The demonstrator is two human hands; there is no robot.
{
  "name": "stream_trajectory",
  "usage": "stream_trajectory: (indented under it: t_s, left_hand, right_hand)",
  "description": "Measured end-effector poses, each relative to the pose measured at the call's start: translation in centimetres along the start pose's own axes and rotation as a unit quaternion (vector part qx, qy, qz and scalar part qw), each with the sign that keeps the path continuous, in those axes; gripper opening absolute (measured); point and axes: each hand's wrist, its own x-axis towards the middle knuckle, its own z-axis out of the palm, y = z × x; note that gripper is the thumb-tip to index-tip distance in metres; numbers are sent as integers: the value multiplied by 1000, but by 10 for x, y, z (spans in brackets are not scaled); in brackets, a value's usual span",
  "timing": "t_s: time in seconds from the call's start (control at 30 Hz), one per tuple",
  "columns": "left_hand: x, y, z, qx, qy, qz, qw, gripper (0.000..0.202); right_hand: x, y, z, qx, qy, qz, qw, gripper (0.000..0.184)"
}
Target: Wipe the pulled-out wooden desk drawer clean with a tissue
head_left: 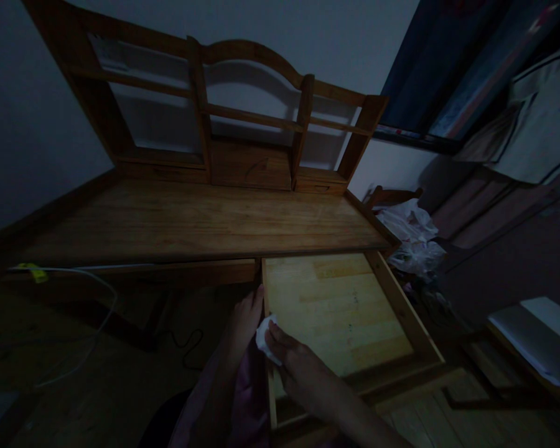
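A wooden desk point(191, 218) with a shelf hutch point(224, 124) stands against the wall. Its right drawer point(406, 311) is pulled out, showing a pale bare bottom. My right hand point(298, 364) is closed on a small white cloth or tissue point(265, 339), pressing it against the drawer's left side wall. My left hand point(245, 320) lies just outside that wall, fingers stretched along it near the desk's front edge. The room is dim.
A white cable point(88, 280) with a yellow tag point(32, 270) hangs at the desk's left front. White plastic bags point(413, 236) sit right of the desk. A low surface with a white sheet point(536, 339) stands at the far right. A dark cord point(189, 342) lies on the floor.
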Motion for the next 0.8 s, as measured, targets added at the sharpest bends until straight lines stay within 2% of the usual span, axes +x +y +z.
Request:
stream_trajectory:
  t_s: [0.07,0.27,0.53,0.8]
  left_hand:
    - [0,7,2,-30,-3,-19,999,42]
    - [5,20,-1,-94,-20,-103,990,61]
    - [10,17,1,-124,-3,-143,982,79]
    - [12,13,7,-142,17,-146,979,76]
  right_hand:
    - [-4,1,1,5,-7,-4,1000,87]
    - [-5,0,1,-3,-15,-6,1000,93]
    - [-8,4,1,8,-12,-2,1000,93]
    - [-8,9,4,-8,-7,-14,1000,89]
